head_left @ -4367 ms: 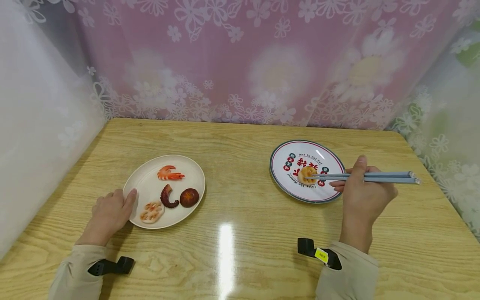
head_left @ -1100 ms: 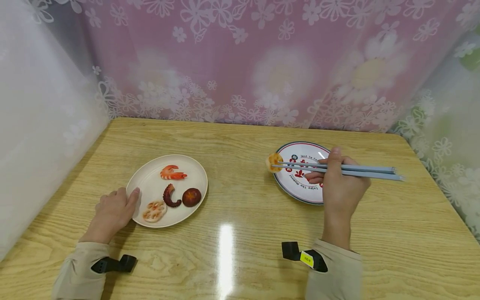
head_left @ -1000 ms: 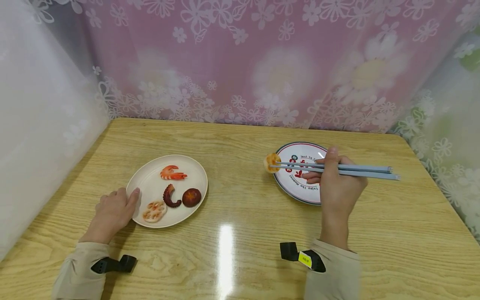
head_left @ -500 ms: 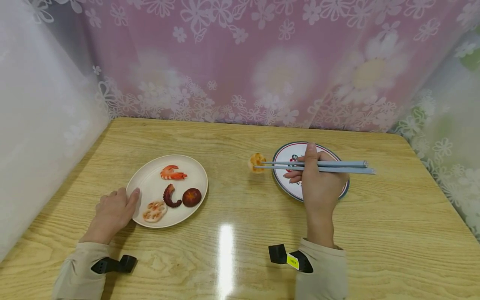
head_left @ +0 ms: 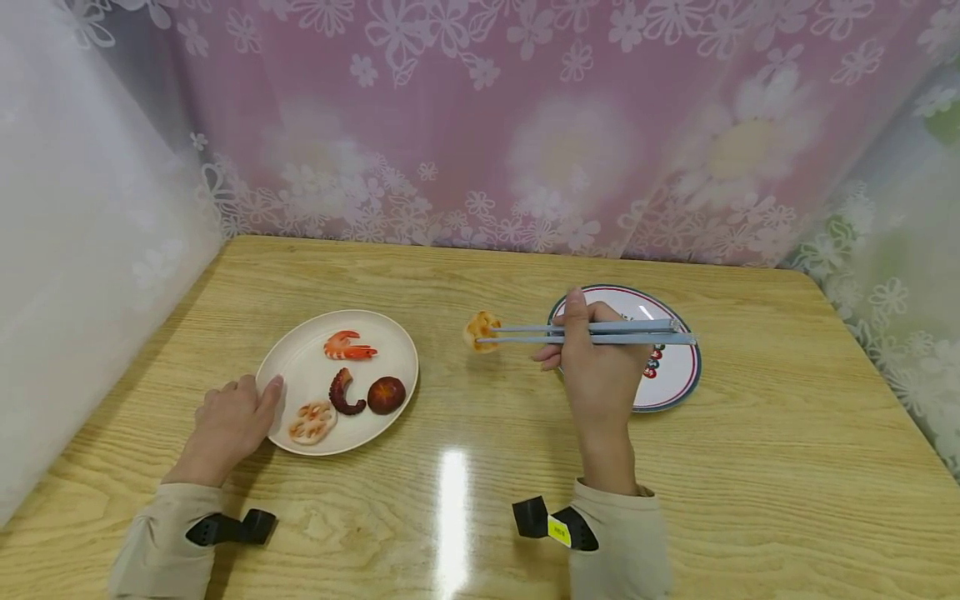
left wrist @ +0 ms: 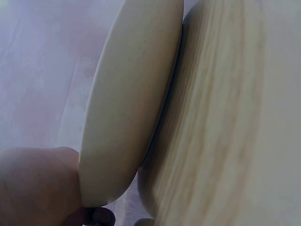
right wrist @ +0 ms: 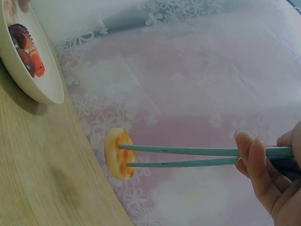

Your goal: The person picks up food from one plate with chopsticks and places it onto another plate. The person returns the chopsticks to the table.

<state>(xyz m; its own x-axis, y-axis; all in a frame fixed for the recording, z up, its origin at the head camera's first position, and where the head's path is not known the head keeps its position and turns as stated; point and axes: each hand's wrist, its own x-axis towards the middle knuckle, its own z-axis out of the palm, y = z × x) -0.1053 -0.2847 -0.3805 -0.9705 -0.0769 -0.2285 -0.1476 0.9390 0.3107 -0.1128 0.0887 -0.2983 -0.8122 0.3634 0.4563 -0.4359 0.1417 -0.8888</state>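
My right hand [head_left: 600, 371] holds a pair of light blue chopsticks [head_left: 630, 333] over the left part of a patterned plate [head_left: 678, 392]. Between their tips is a round, browned yellow food piece [head_left: 482, 332], raised off the table between the two plates. In the right wrist view this piece [right wrist: 118, 154] stands on edge above the wood. My left hand [head_left: 232, 421] grips the left rim of a cream plate [head_left: 330, 446], thumb over the edge. That plate bears a shrimp [head_left: 348, 346], an octopus tentacle [head_left: 345, 393], a mushroom cap [head_left: 386, 395] and a lotus root slice [head_left: 312, 422].
Both plates stand on a wood-grain table [head_left: 450, 267]. Behind it hangs a pink flowered curtain [head_left: 480, 125], with pale curtains at both sides. A strip of light reflects on the tabletop near the front. Each wrist wears a black camera mount [head_left: 232, 527].
The browned round piece lay on the patterned plate earlier; the chopsticks have lifted it. My right hand has carried it left, past that plate's rim. My left hand stays at the cream plate.
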